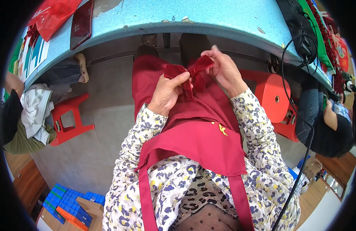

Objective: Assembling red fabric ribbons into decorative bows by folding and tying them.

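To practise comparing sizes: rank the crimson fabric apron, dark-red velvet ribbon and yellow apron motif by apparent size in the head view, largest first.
1. Crimson fabric apron
2. Dark-red velvet ribbon
3. Yellow apron motif

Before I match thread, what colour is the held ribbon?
The ribbon is dark red, clearest in the head view.

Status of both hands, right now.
Left hand: closed, pinching the left side of the dark red ribbon bow.
Right hand: pinching the bow's right side, some fingers loosely extended.
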A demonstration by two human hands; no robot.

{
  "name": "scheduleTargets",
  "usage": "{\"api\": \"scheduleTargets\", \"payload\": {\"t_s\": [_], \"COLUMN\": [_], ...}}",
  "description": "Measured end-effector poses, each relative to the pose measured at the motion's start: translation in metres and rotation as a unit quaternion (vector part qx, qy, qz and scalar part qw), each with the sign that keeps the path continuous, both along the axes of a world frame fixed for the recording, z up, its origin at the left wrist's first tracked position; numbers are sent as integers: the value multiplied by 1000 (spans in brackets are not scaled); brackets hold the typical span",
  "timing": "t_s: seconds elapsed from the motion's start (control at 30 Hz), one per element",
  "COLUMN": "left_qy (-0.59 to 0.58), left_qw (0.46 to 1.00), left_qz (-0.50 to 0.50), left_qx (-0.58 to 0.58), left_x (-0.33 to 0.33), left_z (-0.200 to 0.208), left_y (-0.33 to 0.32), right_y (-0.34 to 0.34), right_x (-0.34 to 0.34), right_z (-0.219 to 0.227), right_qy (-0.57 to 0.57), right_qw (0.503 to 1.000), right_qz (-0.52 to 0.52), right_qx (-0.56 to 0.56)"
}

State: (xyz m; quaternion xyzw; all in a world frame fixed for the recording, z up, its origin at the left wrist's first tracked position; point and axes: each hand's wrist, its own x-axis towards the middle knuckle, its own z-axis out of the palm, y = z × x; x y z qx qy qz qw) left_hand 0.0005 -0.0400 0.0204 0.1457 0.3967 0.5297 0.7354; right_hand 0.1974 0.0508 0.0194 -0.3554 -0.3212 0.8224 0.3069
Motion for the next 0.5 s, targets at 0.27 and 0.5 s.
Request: {"api": "scheduleTargets", "payload": {"t_s": [0.27,0.5], "left_qy": [-20,-99], "left_qw": [997,992], "left_qz": [64,38], "left_qx": [-27,-72], "left_x": [-9,-11], "left_z": [1,-7], "left_y": [7,11], "right_y": [-32,-17], "right_x": [-20,2], "right_z": [7,-21], "right_qy": [-107,-95], "right_qw": [989,988], "right_qz": [25,105], "right_qx": [98,53]}}
